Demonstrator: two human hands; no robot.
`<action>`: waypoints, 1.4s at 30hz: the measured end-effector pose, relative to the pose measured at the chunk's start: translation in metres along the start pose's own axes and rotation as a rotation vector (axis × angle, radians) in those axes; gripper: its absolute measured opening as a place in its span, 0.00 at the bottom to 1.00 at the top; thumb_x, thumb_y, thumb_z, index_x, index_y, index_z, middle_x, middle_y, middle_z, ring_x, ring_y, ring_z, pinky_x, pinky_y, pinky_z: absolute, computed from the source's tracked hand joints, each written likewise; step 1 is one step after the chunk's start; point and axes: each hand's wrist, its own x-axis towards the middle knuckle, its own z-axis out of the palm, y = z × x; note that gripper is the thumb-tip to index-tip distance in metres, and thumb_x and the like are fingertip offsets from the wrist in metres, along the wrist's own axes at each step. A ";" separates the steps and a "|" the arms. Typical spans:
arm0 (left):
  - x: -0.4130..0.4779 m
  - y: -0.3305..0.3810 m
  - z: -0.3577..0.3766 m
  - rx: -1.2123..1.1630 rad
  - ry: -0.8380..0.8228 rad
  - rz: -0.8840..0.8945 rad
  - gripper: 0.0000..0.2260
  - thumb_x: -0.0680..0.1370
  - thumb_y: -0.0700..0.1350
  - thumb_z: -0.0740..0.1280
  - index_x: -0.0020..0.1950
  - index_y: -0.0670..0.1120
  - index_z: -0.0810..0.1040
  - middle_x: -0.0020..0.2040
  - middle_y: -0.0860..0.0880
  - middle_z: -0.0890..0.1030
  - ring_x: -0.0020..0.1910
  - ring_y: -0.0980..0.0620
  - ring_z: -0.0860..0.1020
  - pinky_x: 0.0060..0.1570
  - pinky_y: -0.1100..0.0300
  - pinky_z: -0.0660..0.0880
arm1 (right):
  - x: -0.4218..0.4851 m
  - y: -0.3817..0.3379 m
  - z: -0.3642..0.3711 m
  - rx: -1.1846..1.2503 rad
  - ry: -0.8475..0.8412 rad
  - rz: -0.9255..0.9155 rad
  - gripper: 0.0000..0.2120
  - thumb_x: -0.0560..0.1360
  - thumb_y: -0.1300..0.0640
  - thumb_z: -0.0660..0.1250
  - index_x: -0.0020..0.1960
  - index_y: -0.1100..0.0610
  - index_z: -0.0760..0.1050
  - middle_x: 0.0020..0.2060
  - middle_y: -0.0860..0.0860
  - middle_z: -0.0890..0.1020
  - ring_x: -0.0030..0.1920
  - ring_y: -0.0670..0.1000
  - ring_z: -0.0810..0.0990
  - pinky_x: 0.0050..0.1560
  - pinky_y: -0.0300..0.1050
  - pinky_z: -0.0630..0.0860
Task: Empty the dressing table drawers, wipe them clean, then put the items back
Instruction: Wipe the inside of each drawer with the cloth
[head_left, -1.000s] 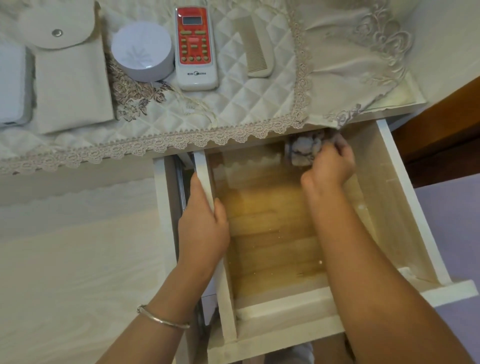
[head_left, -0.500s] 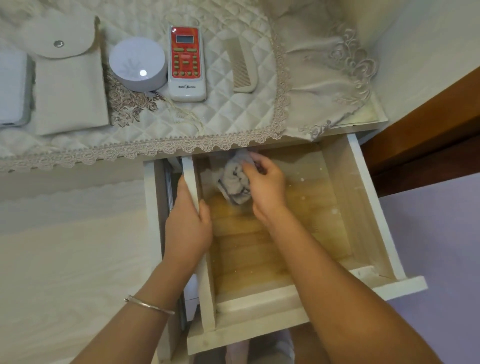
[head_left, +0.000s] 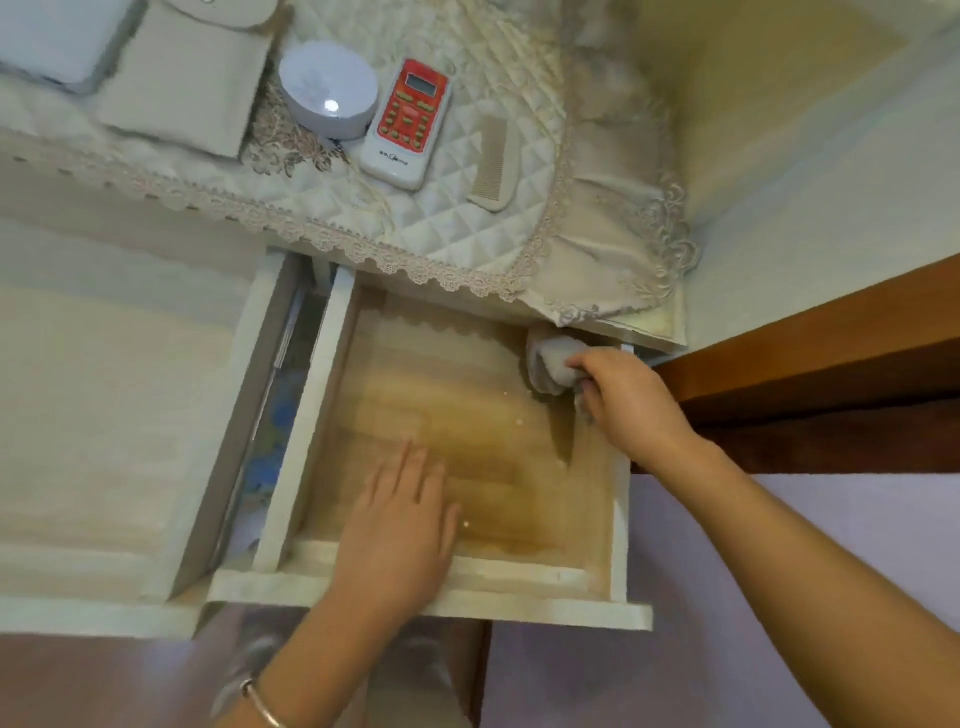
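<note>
The white drawer of the dressing table is pulled out, and its bare wooden bottom holds nothing but my hands. My right hand grips a crumpled grey-white cloth pressed into the drawer's far right corner. My left hand lies flat, fingers apart, on the drawer bottom near its front edge. On the quilted lace-edged cover above lie a red-and-white remote, a round white box, a beige comb, a beige pouch and a white case.
A drawer front to the left is shut. A brown wooden frame runs along the right of the drawer. Purple floor lies below.
My right hand swept the cloth from the drawer's back left to its far right corner. My left hand let go of the drawer's left side wall and now rests flat inside.
</note>
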 end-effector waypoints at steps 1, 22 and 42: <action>-0.004 0.005 0.007 -0.013 -0.003 -0.023 0.23 0.75 0.54 0.52 0.59 0.43 0.78 0.61 0.44 0.78 0.62 0.45 0.74 0.59 0.50 0.69 | 0.008 0.001 -0.001 -0.161 -0.072 -0.110 0.16 0.76 0.64 0.59 0.64 0.57 0.70 0.62 0.55 0.74 0.60 0.56 0.71 0.56 0.49 0.71; -0.011 0.007 0.033 -0.078 0.125 -0.149 0.20 0.69 0.51 0.51 0.36 0.46 0.81 0.33 0.49 0.81 0.33 0.49 0.78 0.42 0.57 0.75 | 0.034 0.002 0.008 -0.797 -0.721 -0.338 0.16 0.74 0.57 0.60 0.61 0.52 0.74 0.55 0.56 0.80 0.54 0.58 0.77 0.52 0.50 0.76; -0.014 0.013 0.029 0.004 0.096 -0.160 0.18 0.77 0.53 0.51 0.55 0.46 0.75 0.51 0.48 0.80 0.49 0.48 0.75 0.57 0.53 0.67 | -0.046 -0.017 0.039 -0.731 -0.900 -0.445 0.13 0.73 0.57 0.59 0.55 0.53 0.77 0.48 0.55 0.81 0.49 0.58 0.79 0.47 0.49 0.78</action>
